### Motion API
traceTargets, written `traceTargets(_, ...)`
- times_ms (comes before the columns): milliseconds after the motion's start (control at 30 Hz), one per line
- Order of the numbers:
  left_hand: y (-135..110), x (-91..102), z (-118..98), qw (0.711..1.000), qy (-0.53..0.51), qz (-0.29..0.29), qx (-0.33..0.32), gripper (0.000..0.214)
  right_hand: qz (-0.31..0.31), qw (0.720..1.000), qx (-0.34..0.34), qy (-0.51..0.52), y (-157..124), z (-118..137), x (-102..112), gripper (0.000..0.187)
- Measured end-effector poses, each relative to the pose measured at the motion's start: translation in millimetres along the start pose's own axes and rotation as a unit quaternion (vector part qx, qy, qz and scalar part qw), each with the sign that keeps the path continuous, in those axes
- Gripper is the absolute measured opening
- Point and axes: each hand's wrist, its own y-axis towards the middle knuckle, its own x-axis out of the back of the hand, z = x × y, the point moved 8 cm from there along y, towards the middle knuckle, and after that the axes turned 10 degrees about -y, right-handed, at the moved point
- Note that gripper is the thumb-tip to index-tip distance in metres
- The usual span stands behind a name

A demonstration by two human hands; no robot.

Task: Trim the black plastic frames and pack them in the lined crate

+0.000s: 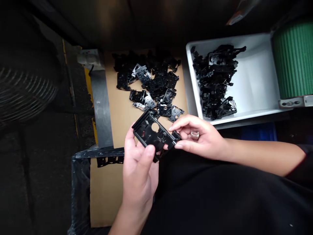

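Observation:
A black molded plastic part (153,132) with a round hole is held up in front of me, tilted. My left hand (140,166) is closed around its lower left side, thumb on the face. At its right end, my right hand (195,135), with a ring on one finger, pinches the part's edge between thumb and fingers. Beyond the hands lies a heap of similar black parts (155,83) on a cardboard sheet (119,120). Some of them look silvery where light strikes them.
On the right a white bin (256,78) holds more black parts (215,81) along its left side. A ribbed green cylinder (293,58) stands over the bin's right end. Below left is a plastic-lined crate (81,192) with cardboard inside. A wire fan guard (26,94) is at far left.

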Motion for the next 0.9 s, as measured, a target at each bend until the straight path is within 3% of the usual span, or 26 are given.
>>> traceTargets(100, 9, -22.2, 9, 0.997, -0.038, 0.022, 0.061, 0.026, -0.016, 0.998, -0.027, 0.046, -3, 1, 24, 0.033)
traceTargets(167, 15, -31.2, 18, 0.992, -0.063, 0.018, 0.110, 0.014, -0.026, 0.996, -0.047, 0.066, -4, 1, 36, 0.035)
traceTargets(267, 22, -39.8, 27, 0.986, -0.073, -0.002, 0.152, 0.016, -0.032, 0.995, -0.057, 0.080, -3, 3, 50, 0.034)
traceTargets(467, 28, -50.8, 31, 0.986, -0.063, -0.024, 0.150, 0.017, -0.029, 0.995, -0.039, 0.089, 0, 9, 65, 0.029)
traceTargets(633, 29, -51.4, 34, 0.987, -0.055, -0.033, 0.149, 0.021, -0.020, 0.994, -0.042, 0.096, 3, 11, 69, 0.039)
traceTargets(900, 20, -57.7, 34, 0.976, -0.125, -0.047, 0.171, 0.028, -0.008, 0.995, -0.031, 0.094, 9, 18, 67, 0.042)
